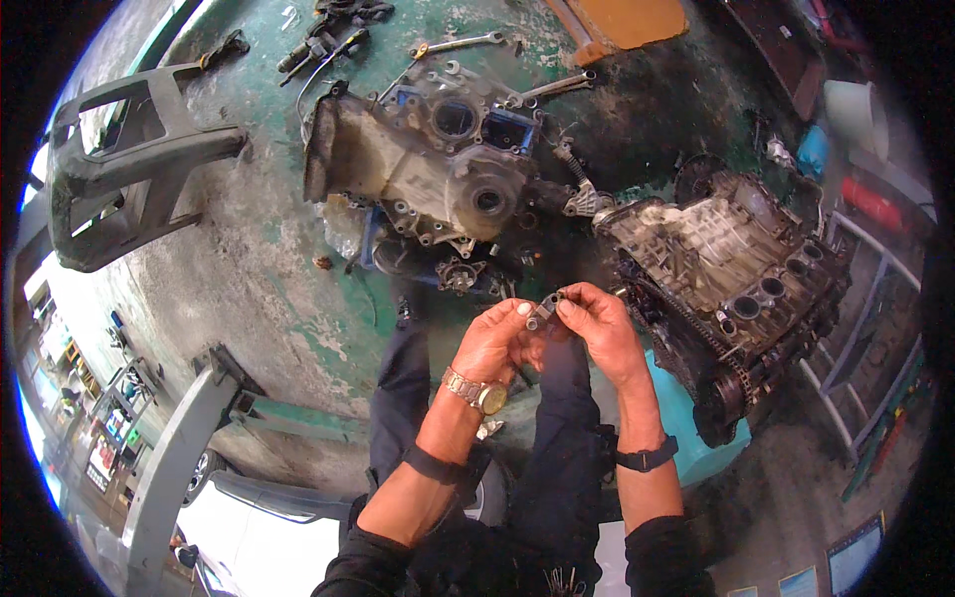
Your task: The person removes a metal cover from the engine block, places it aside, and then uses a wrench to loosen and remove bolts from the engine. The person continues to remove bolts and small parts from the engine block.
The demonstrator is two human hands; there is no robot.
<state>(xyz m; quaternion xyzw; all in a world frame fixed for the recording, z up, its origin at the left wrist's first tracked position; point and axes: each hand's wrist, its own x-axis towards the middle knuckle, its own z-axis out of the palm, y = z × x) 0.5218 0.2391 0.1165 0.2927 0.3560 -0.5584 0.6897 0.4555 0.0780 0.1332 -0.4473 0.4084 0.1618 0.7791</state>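
Note:
A small grey metal part (543, 311) with round, holed ends is pinched between the fingers of both hands. My left hand (494, 333), below a wristwatch (476, 390), grips one end with thumb and fingers closed. The other end is in the closed fingertips of my right hand (599, 326). Just beyond my hands lies a round metal component (460, 276) with bolt lugs, at the near side of a large dirty gearbox housing (428, 164). Right of my right hand stands an engine block (711, 244) with a chain on its near side.
Wrenches (458, 44) lie on and beside the housing, with a power tool (323, 50) farther left. A grey plastic panel (139, 164) is on the left floor. Under the engine block sits a turquoise container (696, 453). A grey metal post (174, 453) and a white car (261, 532) are near left.

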